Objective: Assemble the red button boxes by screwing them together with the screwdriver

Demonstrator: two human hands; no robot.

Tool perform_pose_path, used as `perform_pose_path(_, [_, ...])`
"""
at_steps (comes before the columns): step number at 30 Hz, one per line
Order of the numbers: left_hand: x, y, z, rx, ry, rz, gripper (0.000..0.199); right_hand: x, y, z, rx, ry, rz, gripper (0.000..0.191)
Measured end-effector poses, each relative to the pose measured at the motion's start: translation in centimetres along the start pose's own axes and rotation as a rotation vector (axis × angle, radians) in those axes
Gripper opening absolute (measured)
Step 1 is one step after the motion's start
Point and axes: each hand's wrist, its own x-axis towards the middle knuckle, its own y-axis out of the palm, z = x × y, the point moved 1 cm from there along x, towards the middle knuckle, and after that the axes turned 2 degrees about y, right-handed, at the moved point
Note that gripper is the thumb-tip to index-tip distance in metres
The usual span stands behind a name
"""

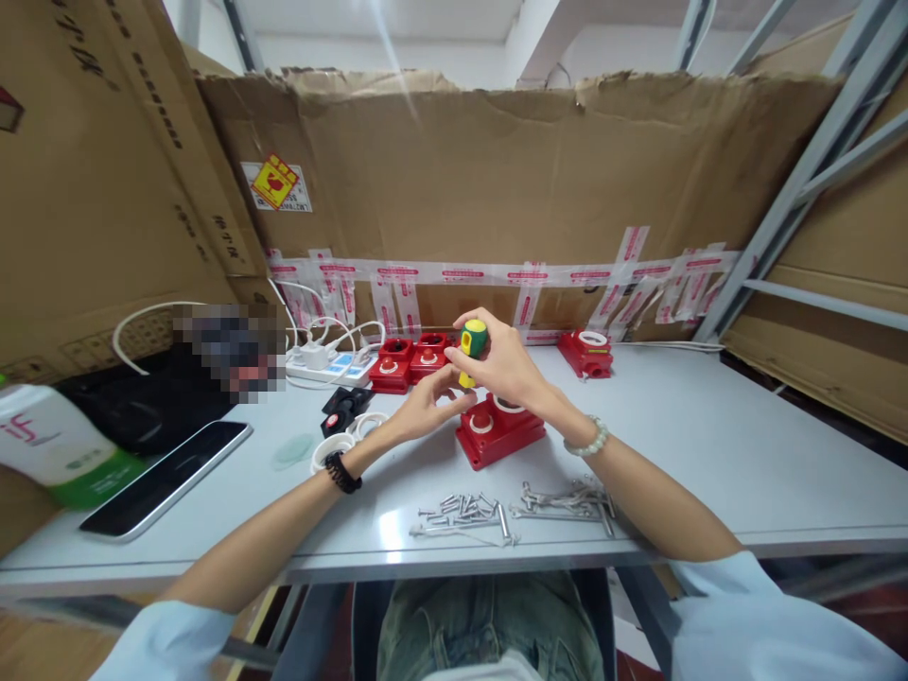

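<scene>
A screwdriver (473, 340) with a yellow and green handle stands upright over the back left corner of a red box (500, 440). My right hand (500, 359) is closed round its handle. Close beside the lower part of the screwdriver is my left hand (432, 407), its fingers curved toward the box; whether they pinch anything is hidden. On the box's top are a red button with a white ring and a second white ring, partly covered by my right wrist. Screws (464, 509) lie in front of the box, near the table's front edge.
More red boxes (390, 369) stand behind my left hand, another (587, 355) at the back right. White rings (333, 449) and black parts (344, 409) lie left. A power strip (326, 364), phone (170, 478) and bottle (63, 445) are farther left. Cardboard (532, 180) closes the back.
</scene>
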Motion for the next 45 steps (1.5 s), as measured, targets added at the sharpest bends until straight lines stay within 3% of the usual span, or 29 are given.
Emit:
perform_pose_path(2, [-0.1, -0.1, -0.2, -0.005, -0.028, 0.046, 0.031, 0.0, 0.0, -0.1, 0.002, 0.006, -0.008, 0.028])
perform_pose_path(7, [0.2, -0.1, 0.3, 0.080, -0.015, -0.137, 0.032, 0.1, 0.1, -0.3, -0.008, -0.004, 0.001, 0.029])
perform_pose_path(12, [0.0, -0.3, 0.2, 0.158, -0.001, 0.031, 0.028, 0.2, 0.1, -0.4, -0.031, -0.018, -0.001, 0.026])
perform_pose_path(18, [-0.1, -0.4, -0.8, 0.304, -0.021, -0.046, 0.025, 0.2, 0.0, -0.5, -0.061, 0.003, -0.004, 0.027])
perform_pose_path(22, [-0.3, -0.8, -1.2, 0.411, -0.015, 0.117, 0.022, 0.3, 0.0, -0.7, -0.066, -0.019, -0.013, 0.026])
perform_pose_path(26, [-0.5, -1.3, -1.0, 0.442, 0.053, 0.181, 0.016, 0.3, 0.0, -0.7, -0.072, -0.022, -0.038, 0.026])
perform_pose_path(30, [-0.3, -1.3, -1.0, 0.471, 0.102, 0.115, 0.016, 0.4, -0.5, -0.3, -0.040, -0.050, -0.104, 0.029])
perform_pose_path(34, [-0.5, -1.8, -2.7, 0.452, 0.043, 0.008, 0.018, 0.2, -1.9, 1.1, 0.006, -0.086, -0.222, 0.029])
perform_pose_path(36, [-1.2, -2.0, -3.9, 0.404, -0.025, 0.146, 0.018, 0.0, -2.7, 1.8, 0.009, -0.096, -0.285, 0.029])
perform_pose_path(40, [-3.1, -1.4, -5.4, 0.329, -0.191, 0.604, 0.014, -0.9, -3.9, 2.6, -0.023, -0.114, -0.346, 0.024])
perform_pose_path(42, [-3.8, -1.0, -5.5, 0.342, -0.261, 0.696, 0.015, -1.4, -4.1, 2.6, -0.055, -0.115, -0.343, 0.023])
perform_pose_path(45, [-4.1, -0.4, -5.3, 0.377, -0.293, 0.740, 0.018, -1.9, -4.2, 2.0, -0.079, -0.100, -0.343, 0.022])
